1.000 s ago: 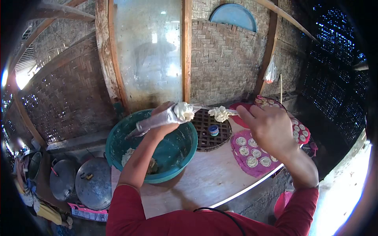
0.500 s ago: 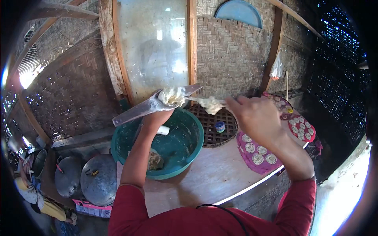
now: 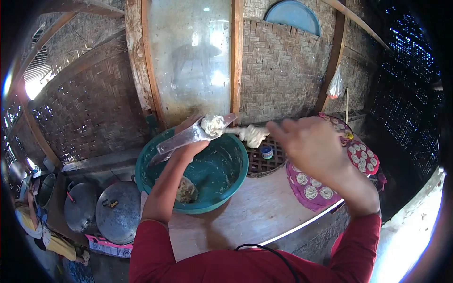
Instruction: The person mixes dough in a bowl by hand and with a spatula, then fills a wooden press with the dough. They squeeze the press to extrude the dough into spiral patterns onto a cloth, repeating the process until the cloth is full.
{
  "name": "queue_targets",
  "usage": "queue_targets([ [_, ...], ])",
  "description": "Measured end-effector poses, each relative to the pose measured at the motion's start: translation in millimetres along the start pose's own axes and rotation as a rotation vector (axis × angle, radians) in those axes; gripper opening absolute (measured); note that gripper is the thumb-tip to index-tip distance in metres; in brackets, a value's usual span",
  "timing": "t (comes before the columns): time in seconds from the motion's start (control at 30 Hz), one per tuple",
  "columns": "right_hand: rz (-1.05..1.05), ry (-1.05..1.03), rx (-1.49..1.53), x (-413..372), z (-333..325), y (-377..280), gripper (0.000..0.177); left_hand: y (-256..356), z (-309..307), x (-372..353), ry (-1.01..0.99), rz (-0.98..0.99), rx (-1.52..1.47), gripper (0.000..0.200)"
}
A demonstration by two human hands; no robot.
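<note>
My left hand (image 3: 192,147) grips a wooden press (image 3: 181,140) from below, over the green basin (image 3: 239,181). Pale dough (image 3: 213,125) fills the round opening in the press. To its right, my right hand (image 3: 309,141) is closed around a thin stick, mostly hidden by the fingers, with a lump of dough (image 3: 254,137) on its far end. Inside the basin lies a larger lump of dough (image 3: 187,190). Coiled dough rounds (image 3: 310,192) rest on a pink round mat (image 3: 302,200) below my right hand.
A woven tray (image 3: 257,167) holding a small blue-capped jar (image 3: 266,152) stands behind the table (image 3: 245,217). More coils lie on a red mat (image 3: 373,160) at right. Two lidded pots (image 3: 118,212) stand at left, near another person (image 3: 52,236).
The press has dropped slightly and tilted less, its left end shifting right. My right hand and the dough on the stick have moved slightly lower. The view has shifted a little.
</note>
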State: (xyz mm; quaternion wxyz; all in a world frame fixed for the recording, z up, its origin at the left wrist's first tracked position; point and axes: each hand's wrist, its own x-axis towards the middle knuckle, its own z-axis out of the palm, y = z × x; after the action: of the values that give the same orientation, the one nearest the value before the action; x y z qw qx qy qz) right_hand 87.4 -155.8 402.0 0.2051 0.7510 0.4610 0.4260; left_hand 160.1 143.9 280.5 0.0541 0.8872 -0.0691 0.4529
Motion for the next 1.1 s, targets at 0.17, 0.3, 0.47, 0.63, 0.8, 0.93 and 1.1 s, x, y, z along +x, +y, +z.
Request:
queue_targets([
  [0.17,-0.019,0.026,-0.006,14,1,6,0.016,14,-13,4,0.070,0.088,-0.028,0.029],
  [0.3,-0.051,0.021,0.021,27,21,-7,0.027,39,-25,14,0.138,0.181,-0.142,0.033],
  [0.47,-0.052,-0.074,0.013,13,39,-28,0.025,26,-8,0,0.152,0.180,-0.142,0.037],
  [0.63,0.250,0.084,0.324,-7,24,4,0.032,-17,-5,8,0.189,-0.172,-0.296,0.027],
  [0.8,0.557,0.691,1.063,32,123,-61,0.043,39,-27,23,0.315,0.108,-0.295,0.035],
  [0.93,0.699,0.423,1.171,24,110,-115,0.052,-1,8,25,0.243,0.048,-0.166,0.031],
  [1.1,0.553,0.391,1.368,-3,131,-106,0.041,-24,-15,18,0.343,-0.090,-0.244,0.027],
])
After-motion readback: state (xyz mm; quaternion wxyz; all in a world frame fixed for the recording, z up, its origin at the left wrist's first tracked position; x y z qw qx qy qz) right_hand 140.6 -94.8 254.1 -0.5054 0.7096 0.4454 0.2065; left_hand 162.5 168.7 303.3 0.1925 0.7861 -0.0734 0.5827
